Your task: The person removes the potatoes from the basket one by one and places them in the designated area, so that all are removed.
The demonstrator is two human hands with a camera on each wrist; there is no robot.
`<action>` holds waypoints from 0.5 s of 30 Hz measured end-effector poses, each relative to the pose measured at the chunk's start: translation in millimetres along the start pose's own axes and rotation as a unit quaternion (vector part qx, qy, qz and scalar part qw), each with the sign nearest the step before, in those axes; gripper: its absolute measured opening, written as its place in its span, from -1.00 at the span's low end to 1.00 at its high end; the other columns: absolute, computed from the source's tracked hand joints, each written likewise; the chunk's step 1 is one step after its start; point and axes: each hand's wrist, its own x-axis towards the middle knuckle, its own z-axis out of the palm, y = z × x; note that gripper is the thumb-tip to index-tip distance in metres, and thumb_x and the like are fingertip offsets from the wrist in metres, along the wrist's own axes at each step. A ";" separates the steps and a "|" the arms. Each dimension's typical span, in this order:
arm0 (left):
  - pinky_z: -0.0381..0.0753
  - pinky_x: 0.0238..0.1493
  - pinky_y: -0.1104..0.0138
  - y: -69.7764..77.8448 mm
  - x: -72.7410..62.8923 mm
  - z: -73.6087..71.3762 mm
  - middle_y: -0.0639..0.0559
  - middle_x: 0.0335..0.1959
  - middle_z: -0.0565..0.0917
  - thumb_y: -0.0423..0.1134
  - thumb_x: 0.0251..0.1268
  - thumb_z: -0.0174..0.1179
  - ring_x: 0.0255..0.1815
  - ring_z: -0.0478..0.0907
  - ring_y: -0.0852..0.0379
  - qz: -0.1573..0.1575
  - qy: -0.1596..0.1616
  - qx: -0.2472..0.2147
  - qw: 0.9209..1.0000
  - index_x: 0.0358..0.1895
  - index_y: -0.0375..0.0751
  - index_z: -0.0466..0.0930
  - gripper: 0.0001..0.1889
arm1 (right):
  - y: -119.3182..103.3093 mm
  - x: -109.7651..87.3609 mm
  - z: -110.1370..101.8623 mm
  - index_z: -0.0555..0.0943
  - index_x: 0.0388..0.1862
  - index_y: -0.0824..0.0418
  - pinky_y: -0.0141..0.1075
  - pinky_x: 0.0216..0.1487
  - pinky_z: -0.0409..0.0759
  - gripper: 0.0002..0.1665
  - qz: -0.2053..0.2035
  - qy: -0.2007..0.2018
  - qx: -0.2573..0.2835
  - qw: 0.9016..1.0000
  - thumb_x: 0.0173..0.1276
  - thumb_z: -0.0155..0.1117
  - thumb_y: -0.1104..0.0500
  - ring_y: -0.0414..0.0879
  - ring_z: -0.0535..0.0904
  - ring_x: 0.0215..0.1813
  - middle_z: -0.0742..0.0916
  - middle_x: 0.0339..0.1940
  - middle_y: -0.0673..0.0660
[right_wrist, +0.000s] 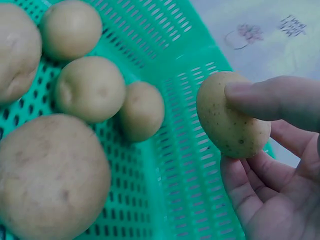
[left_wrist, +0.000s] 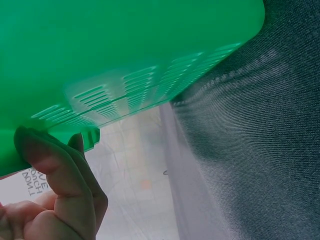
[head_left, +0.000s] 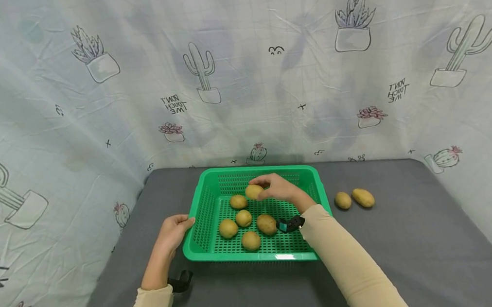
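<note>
A green slotted basket (head_left: pixel 206 206) stands on the grey table and holds several yellow potatoes (head_left: pixel 244 218). My right hand (head_left: pixel 271 186) hovers over the basket's back half. It pinches one potato (head_left: pixel 253 191) between thumb and fingers; in the right wrist view that potato (right_wrist: pixel 231 116) hangs above the basket floor (right_wrist: pixel 185 165), with other potatoes (right_wrist: pixel 91 88) below. My left hand (head_left: pixel 178 228) grips the basket's front left rim. In the left wrist view my fingers (left_wrist: pixel 55 175) curl under that rim (left_wrist: pixel 75 135).
Two more potatoes (head_left: pixel 343 200) (head_left: pixel 363 197) lie on the grey cloth to the right of the basket. A cactus-print curtain (head_left: pixel 239 76) closes in the table at the back and on both sides. Bare cloth (head_left: pixel 433 234) stretches in front and to the right.
</note>
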 end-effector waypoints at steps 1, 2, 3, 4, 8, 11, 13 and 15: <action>0.30 0.28 -0.14 0.2 -0.2 0.0 -0.48 0.32 0.27 -0.21 0.47 -0.04 0.34 0.21 -0.37 0.000 0.000 0.000 1.000 0.34 -0.56 0.19 -0.46 | -1.6 -0.4 -0.9 0.44 0.32 0.19 -0.07 0.05 0.56 -0.36 -0.004 0.004 0.000 1.000 0.24 0.32 0.23 -0.02 0.53 0.07 0.60 0.18 0.12; 0.30 0.28 -0.14 0.5 -0.6 0.0 -0.48 0.32 0.27 -0.20 0.47 -0.04 0.34 0.21 -0.37 0.000 0.000 0.000 1.000 0.34 -0.56 0.19 -0.46 | -3.4 -1.5 -1.6 0.45 0.32 0.19 -0.02 0.05 0.56 -0.36 -0.010 0.006 0.003 1.000 0.23 0.32 0.24 -0.01 0.53 0.06 0.61 0.16 0.13; 0.30 0.28 -0.14 0.8 -0.8 -0.1 -0.48 0.32 0.27 -0.21 0.47 -0.04 0.34 0.21 -0.37 -0.001 0.000 -0.001 1.000 0.34 -0.56 0.19 -0.46 | -4.9 -2.4 -2.4 0.45 0.32 0.20 0.02 0.05 0.55 -0.37 -0.015 0.009 0.006 1.000 0.23 0.33 0.23 -0.01 0.53 0.05 0.61 0.15 0.14; 0.30 0.28 -0.15 1.1 -1.1 -0.2 -0.48 0.32 0.27 -0.20 0.47 -0.04 0.34 0.21 -0.37 -0.001 0.000 -0.001 1.000 0.34 -0.56 0.19 -0.46 | -6.2 -3.4 -3.1 0.45 0.31 0.20 0.05 0.06 0.55 -0.37 -0.021 0.011 0.011 1.000 0.23 0.33 0.23 0.00 0.53 0.05 0.62 0.13 0.15; 0.28 0.29 -0.16 2.2 -2.2 -0.4 -0.48 0.33 0.26 -0.19 0.47 -0.04 0.36 0.18 -0.38 -0.002 -0.001 0.001 1.000 0.34 -0.56 0.19 -0.45 | -11.7 -9.5 -6.2 0.46 0.31 0.21 0.10 0.05 0.54 -0.37 -0.046 0.015 0.022 0.999 0.24 0.34 0.23 0.05 0.54 0.04 0.62 0.11 0.20; 0.27 0.29 -0.17 2.5 -2.4 -0.7 -0.48 0.33 0.25 -0.19 0.48 -0.04 0.36 0.17 -0.38 -0.002 -0.002 0.002 1.000 0.34 -0.56 0.18 -0.45 | -15.6 -13.8 -8.2 0.45 0.31 0.19 0.05 0.03 0.57 -0.36 -0.056 0.018 0.031 0.998 0.23 0.35 0.23 0.09 0.53 0.08 0.61 0.12 0.22; 0.26 0.30 -0.16 2.5 -2.4 -1.0 -0.48 0.34 0.24 -0.19 0.48 -0.05 0.37 0.16 -0.38 -0.002 -0.003 0.000 1.000 0.34 -0.56 0.17 -0.45 | -17.7 -16.0 -9.6 0.45 0.32 0.17 0.01 0.03 0.58 -0.36 -0.057 0.021 0.040 0.997 0.23 0.35 0.23 0.09 0.53 0.10 0.60 0.14 0.21; 0.26 0.30 -0.16 2.6 -2.3 -1.1 -0.48 0.34 0.24 -0.20 0.48 -0.05 0.37 0.16 -0.38 -0.003 -0.004 -0.002 1.000 0.35 -0.56 0.16 -0.44 | -19.5 -18.0 -11.4 0.44 0.33 0.18 0.02 0.04 0.57 -0.35 -0.059 0.024 0.050 0.997 0.24 0.35 0.23 0.11 0.52 0.12 0.58 0.16 0.23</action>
